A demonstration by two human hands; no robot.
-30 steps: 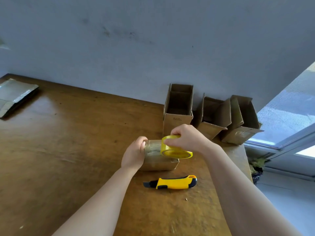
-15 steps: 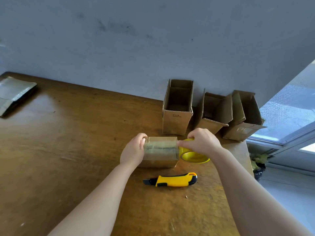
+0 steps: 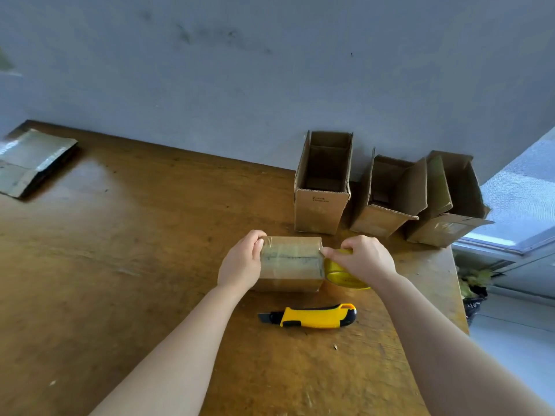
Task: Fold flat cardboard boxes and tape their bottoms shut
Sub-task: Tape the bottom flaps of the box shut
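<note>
On the table (image 3: 135, 265), left hand (image 3: 240, 264) grips the upturned cardboard box (image 3: 289, 262), right hand (image 3: 365, 259) holds the tape roll (image 3: 342, 276) at its right end. Seam looks taped, so I'd grab the utility knife (image 3: 312, 317) next.

On my surface (image 3: 150, 265) the taped box (image 3: 289, 262) sits centre, with the tape roll (image 3: 339, 273) touching its right end and the utility knife (image 3: 312, 318) just before it. Behind it, three open boxes (image 3: 381, 217) line the wall (the right two overlap from here). A flat cardboard stack (image 3: 33, 160) lies at the far-left back corner.
</note>
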